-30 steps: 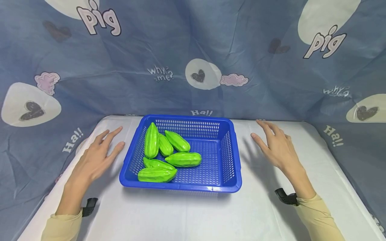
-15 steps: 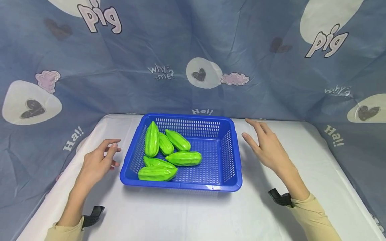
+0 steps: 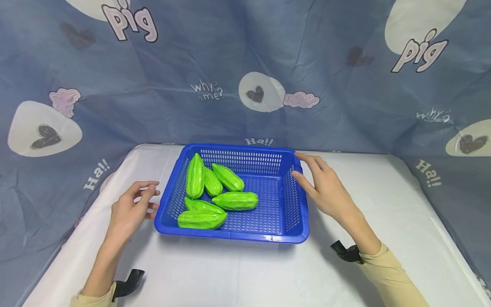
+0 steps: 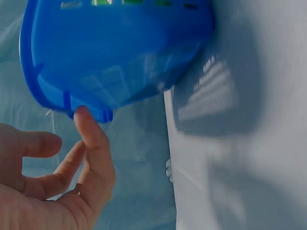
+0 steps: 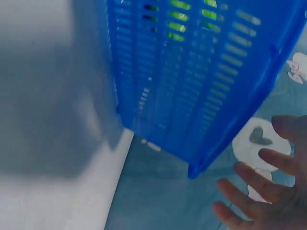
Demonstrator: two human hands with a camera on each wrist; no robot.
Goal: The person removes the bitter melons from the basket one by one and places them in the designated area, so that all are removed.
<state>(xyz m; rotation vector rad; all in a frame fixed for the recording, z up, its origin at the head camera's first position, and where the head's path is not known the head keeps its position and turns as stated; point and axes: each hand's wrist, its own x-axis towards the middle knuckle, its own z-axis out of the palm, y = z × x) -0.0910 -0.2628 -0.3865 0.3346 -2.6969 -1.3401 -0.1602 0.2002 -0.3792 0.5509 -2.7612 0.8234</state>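
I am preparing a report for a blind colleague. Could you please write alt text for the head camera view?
A blue plastic basket holding six green ridged vegetables sits on a white table between a person's two hands. The right hand reaches its fingers to the basket's far right rim; the left hand, fingers loosely curled, is beside the left wall. A blue cartoon-print cloth hangs behind.

We read this as makeshift staged recording booth, not kitchen or shop. Blue cartoon-print bedsheet (image 3: 245, 64) with "pig", "why me?", "Ha!!" and hearts hangs as backdrop behind and on both sides of table (image 3: 245, 273). White cloth covers table. We see black wrist-camera mounts (image 3: 128, 288) near its front edge.
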